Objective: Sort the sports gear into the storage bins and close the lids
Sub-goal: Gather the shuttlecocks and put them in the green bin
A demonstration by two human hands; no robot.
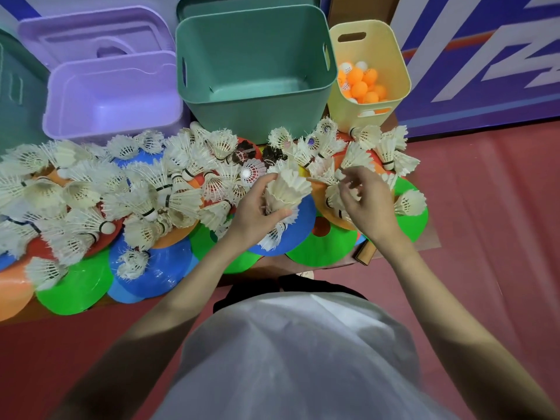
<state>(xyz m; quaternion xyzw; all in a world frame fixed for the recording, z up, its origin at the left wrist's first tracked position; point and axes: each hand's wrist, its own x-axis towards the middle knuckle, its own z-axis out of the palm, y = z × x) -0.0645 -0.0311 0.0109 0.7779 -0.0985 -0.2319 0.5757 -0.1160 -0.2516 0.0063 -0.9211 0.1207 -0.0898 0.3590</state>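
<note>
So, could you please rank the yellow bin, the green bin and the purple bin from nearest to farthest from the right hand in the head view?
From the right hand:
1. Yellow bin, just beyond it, holding the orange and white balls.
2. Green bin, beyond and to its left, in the middle.
3. Purple bin, far left.

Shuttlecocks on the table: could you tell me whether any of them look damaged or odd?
Yes. A few dark shuttlecocks sit among the white ones just before the green bin, and several white ones look frayed.
</note>
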